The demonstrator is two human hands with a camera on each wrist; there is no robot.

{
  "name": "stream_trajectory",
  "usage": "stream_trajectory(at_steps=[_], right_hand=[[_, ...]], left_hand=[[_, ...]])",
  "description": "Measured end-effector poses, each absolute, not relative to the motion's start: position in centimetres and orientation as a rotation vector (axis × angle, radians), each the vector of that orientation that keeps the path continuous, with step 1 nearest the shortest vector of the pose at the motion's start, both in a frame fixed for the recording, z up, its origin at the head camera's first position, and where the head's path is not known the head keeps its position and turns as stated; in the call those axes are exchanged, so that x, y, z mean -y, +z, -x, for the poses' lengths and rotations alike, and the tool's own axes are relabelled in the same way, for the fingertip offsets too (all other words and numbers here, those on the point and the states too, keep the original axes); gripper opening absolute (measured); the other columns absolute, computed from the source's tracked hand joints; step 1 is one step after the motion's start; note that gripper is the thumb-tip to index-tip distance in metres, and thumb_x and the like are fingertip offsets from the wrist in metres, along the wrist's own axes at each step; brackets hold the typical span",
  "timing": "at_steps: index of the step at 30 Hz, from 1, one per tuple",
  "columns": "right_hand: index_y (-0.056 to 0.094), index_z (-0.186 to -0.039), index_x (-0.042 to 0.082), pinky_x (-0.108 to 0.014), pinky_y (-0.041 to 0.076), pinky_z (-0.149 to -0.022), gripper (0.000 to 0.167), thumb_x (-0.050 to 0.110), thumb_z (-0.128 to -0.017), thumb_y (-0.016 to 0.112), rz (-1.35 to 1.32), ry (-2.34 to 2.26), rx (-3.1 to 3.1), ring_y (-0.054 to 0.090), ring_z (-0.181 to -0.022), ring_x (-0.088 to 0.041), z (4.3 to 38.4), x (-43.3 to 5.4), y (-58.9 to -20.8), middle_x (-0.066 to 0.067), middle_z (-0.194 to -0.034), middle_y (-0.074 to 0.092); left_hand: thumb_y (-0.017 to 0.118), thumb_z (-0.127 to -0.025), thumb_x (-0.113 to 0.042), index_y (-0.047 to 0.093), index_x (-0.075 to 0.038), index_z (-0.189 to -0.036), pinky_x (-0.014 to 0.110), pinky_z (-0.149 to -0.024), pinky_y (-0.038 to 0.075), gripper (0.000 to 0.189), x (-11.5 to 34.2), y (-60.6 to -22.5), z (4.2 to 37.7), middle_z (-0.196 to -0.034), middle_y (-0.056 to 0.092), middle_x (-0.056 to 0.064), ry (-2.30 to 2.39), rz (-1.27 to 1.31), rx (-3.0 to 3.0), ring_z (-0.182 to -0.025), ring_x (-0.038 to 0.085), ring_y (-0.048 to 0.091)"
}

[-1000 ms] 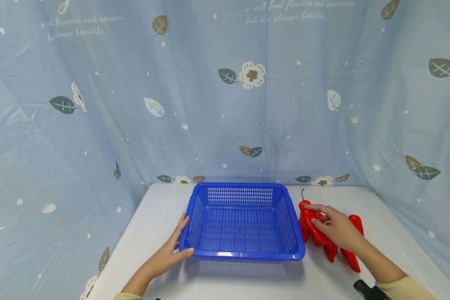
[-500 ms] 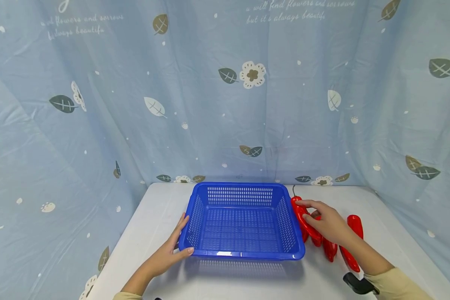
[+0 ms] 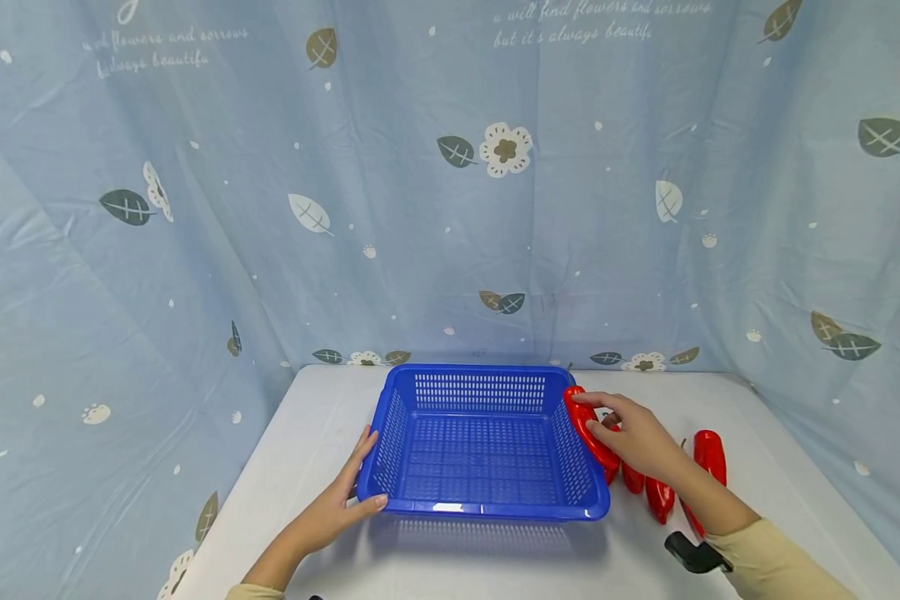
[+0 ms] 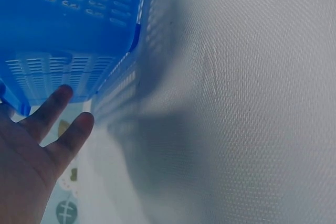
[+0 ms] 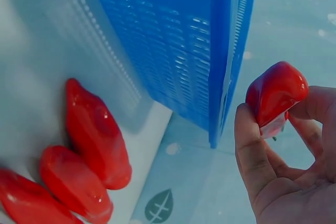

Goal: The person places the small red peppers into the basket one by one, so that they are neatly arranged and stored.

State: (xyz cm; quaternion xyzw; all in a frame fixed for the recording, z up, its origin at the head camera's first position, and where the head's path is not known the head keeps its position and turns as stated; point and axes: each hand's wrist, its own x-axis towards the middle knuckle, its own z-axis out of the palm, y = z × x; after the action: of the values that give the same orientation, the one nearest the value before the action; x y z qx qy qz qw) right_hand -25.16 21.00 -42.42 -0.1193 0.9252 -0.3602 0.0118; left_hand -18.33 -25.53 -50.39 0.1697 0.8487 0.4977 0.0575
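Thumb and fingertips of my right hand (image 3: 637,433) pinch a glossy red chili pepper (image 3: 587,423). It overlaps the right rim of a blue plastic basket (image 3: 495,510) in the head view, its stem end pointing to the back. In the right wrist view, the held chili pepper (image 5: 278,93) is raised beside the basket's rim. My left hand (image 3: 328,515) is at the basket's front left corner, thumb at the front rim and fingers along the left side. The left wrist view shows straight, spread fingers (image 4: 76,135) by the perforated wall (image 4: 58,72).
Several more red chili peppers (image 3: 660,500) lie right of the basket, partly behind my right forearm. The white tabletop (image 3: 457,575) reaches back to a blue patterned curtain (image 3: 420,250). A black strap piece (image 3: 693,552) sits at my right sleeve.
My right hand has carried the chili pepper leftward from above the other chili peppers to the basket's right rim. My left hand and the basket have stayed in place.
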Motion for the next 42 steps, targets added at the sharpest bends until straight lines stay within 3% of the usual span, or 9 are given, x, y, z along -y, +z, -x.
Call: stream_trajectory(at_steps=[27, 35, 42], right_hand=[[0.060, -0.142, 0.016, -0.030, 0.060, -0.065, 0.047, 0.014, -0.097, 0.069, 0.420, -1.148, -2.894, 0.061, -0.092, -0.025, 27.6, -18.2, -42.6, -0.016, -0.117, 0.064], [0.060, -0.142, 0.017, -0.030, 0.060, -0.064, 0.046, 0.014, -0.097, 0.069, 0.490, -1.190, -2.872, 0.062, -0.089, -0.025, 28.2, -17.3, -42.6, -0.017, -0.118, 0.065], [0.062, -0.140, 0.015, -0.029, 0.060, -0.062, 0.044, 0.012, -0.097, 0.069, 0.520, -1.230, -2.846, 0.063, -0.085, -0.023, 28.5, -16.5, -42.6, -0.015, -0.115, 0.066]], left_hand=[[0.063, -0.099, -0.021, 0.004, -0.018, -0.165, 0.063, -0.109, 0.037, 0.089, 25.6, -50.6, 18.5, -0.170, -0.012, 0.012, 1.506, -0.521, -2.578, -0.151, 0.051, 0.009], [0.063, -0.100, -0.022, 0.003, -0.022, -0.165, 0.051, -0.111, 0.038, 0.089, 25.6, -50.7, 18.5, -0.171, -0.012, 0.007, 1.493, -0.477, -2.573, -0.153, 0.044, 0.010], [0.063, -0.100, -0.021, 0.002, -0.018, -0.165, 0.059, -0.111, 0.036, 0.089, 25.7, -50.6, 18.6, -0.170, -0.013, 0.011, 1.497, -0.522, -2.566, -0.152, 0.048, 0.007]])
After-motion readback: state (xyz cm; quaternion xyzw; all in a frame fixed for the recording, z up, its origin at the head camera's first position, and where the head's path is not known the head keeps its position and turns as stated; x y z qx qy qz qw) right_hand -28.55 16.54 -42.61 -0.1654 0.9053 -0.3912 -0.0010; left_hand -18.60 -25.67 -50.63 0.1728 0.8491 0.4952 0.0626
